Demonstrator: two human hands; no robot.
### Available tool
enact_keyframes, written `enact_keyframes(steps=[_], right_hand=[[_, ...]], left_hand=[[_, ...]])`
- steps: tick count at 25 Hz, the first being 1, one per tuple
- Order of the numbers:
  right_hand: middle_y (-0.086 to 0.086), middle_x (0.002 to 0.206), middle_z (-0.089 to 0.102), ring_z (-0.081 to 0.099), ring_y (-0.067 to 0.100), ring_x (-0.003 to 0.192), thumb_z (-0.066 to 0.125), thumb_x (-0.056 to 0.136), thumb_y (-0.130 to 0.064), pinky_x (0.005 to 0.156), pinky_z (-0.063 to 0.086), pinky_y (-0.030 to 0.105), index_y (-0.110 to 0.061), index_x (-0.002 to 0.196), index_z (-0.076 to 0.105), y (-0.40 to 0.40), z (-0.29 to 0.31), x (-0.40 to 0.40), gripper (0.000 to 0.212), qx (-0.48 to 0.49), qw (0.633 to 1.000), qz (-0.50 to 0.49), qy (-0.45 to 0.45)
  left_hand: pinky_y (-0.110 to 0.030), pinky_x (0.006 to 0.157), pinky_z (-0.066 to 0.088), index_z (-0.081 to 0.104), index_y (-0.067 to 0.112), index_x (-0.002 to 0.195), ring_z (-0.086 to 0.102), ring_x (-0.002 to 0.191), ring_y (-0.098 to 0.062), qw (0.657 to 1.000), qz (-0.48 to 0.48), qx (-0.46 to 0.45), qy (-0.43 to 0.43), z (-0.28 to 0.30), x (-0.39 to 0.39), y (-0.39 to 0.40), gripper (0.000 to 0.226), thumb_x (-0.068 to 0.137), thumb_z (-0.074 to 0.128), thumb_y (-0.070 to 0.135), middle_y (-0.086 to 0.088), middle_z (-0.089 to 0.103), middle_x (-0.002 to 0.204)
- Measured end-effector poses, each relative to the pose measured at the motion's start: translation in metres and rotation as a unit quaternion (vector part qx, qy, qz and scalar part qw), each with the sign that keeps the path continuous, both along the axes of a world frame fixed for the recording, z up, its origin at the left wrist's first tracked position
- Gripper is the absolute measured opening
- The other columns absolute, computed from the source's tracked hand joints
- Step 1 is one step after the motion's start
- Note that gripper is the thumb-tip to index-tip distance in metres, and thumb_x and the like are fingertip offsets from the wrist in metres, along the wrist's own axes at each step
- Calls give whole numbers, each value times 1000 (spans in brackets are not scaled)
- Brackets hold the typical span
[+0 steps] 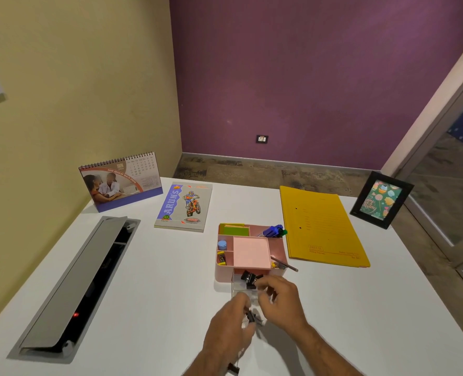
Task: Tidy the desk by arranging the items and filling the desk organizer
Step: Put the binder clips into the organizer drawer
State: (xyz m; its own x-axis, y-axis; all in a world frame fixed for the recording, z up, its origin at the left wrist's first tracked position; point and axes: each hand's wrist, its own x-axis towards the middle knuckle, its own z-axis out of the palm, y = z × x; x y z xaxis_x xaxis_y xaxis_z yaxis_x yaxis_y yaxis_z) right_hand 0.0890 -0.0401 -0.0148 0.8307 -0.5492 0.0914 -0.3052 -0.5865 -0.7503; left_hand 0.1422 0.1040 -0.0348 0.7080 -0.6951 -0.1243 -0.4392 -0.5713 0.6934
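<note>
A pink desk organizer [279, 248] stands mid-desk with green sticky notes [235, 229], blue pens [273, 230], a blue cap and small clips in its compartments. Its clear front drawer [238, 287] is pulled out with black binder clips [249, 278] inside. My right hand [281, 299] hovers over the drawer, fingers pinched at a black clip. My left hand [233, 327] sits just in front, holding a black binder clip [251, 316]. Another binder clip [233, 369] lies by my left wrist at the bottom edge. A pencil [284, 264] leans out of the organizer's right side.
A desk calendar [121, 180] and a notebook [184, 206] sit at the back left. A yellow folder [322, 226] lies right of the organizer, a black photo frame [382, 199] beyond it. An open grey cable hatch [75, 283] is sunk in the desk's left side.
</note>
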Motion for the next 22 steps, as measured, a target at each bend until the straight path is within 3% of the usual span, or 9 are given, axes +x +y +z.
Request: enact_keyframes(steps=[4, 8, 10, 13, 16, 18, 22], right_hand=[[-11, 80, 73, 68, 7, 79, 72, 68, -33, 70, 56, 22, -29, 82, 76, 7, 11, 2, 16, 121, 992, 9, -18], [-6, 83, 75, 69, 9, 81, 76, 70, -6, 73, 59, 28, -26, 83, 77, 4, 13, 6, 24, 149, 989, 19, 14], [-5, 84, 75, 70, 11, 80, 76, 70, -2, 74, 59, 29, -25, 83, 77, 3, 14, 8, 27, 154, 987, 27, 22], [-8, 83, 73, 67, 7, 79, 78, 72, -1, 72, 55, 20, -31, 79, 74, 3, 18, 12, 31, 137, 990, -20, -2], [-16, 85, 72, 66, 1, 80, 77, 77, -7, 74, 53, 15, -31, 83, 73, -3, 20, 16, 25, 65, 997, -31, 6], [-12, 91, 73, 65, 4, 83, 75, 80, -13, 81, 55, 21, -26, 91, 76, -7, 18, 18, 17, -8, 999, -6, 35], [-6, 106, 71, 60, 9, 98, 65, 87, -17, 92, 48, 19, -22, 103, 74, -9, 16, 23, 18, -152, 978, 65, 125]], left_hand=[[-17, 67, 41, 40, 36, 93, 54, 85, -7, 996, 39, -77, 17, 11, 11, -8, 31, 77, 66, 29, 17, 58, 93], [-14, 68, 40, 42, 34, 95, 52, 89, -8, 994, 44, -104, 1, 13, 14, -9, 27, 80, 65, 29, 15, 55, 94], [-17, 71, 43, 42, 35, 97, 54, 90, -7, 993, 50, -109, 2, 11, 14, -7, 30, 80, 66, 34, 16, 55, 95], [-16, 72, 47, 38, 38, 105, 54, 92, -3, 992, 77, -101, 10, 9, 14, -4, 46, 75, 72, 44, 25, 47, 100], [-20, 66, 45, 36, 38, 100, 56, 84, -4, 995, 88, -27, 31, 7, 17, 1, 45, 73, 71, 49, 22, 52, 97], [-25, 64, 45, 40, 36, 90, 55, 75, -5, 996, 66, 45, 50, 5, 18, 7, 39, 67, 69, 48, 18, 56, 86], [-29, 62, 42, 50, 26, 82, 56, 73, -13, 969, -66, 213, 109, 4, 14, 19, 42, 52, 73, 44, 10, 59, 86]])
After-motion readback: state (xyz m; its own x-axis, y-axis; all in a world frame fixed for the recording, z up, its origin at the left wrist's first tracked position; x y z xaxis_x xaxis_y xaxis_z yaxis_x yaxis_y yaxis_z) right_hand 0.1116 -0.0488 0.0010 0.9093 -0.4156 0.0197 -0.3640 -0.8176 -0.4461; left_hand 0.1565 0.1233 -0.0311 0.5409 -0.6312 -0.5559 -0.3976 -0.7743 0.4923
